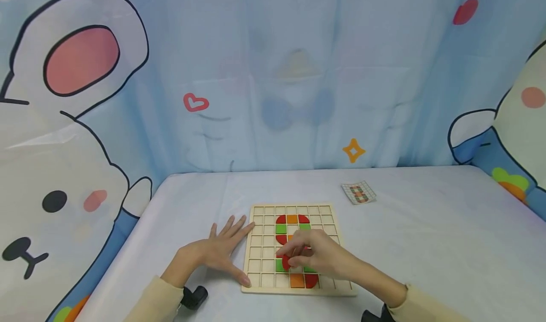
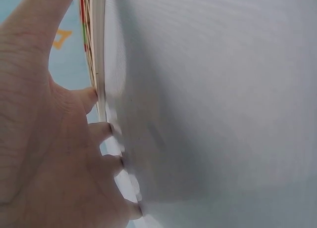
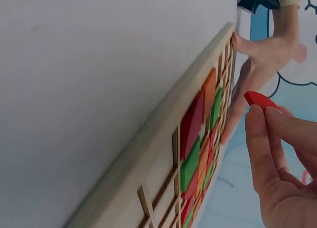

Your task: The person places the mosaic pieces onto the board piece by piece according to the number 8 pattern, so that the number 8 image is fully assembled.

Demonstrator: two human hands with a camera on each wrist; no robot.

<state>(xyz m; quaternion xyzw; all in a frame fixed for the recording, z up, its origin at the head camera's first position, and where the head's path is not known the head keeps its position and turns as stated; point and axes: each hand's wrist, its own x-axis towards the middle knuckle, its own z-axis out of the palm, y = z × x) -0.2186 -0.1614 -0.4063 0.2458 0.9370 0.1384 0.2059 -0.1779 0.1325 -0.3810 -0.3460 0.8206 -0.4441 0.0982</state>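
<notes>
A wooden grid board lies on the white table, with red rounded tiles, orange squares and green squares set in its middle columns. Pinched between the thumb and fingers of my right hand is a red tile with a curved edge, held above the lower part of the grid. That hand hides some of the central cells. My left hand spreads its fingers along the board's left side, thumb at the lower left corner. In the bottom row an orange square sits beside a red rounded tile.
Behind the board, to the right, lies a small card printed with a coloured grid pattern. A blue curtain with cartoon figures hangs at the table's back edge. Each wrist wears a dark camera, such as the left camera.
</notes>
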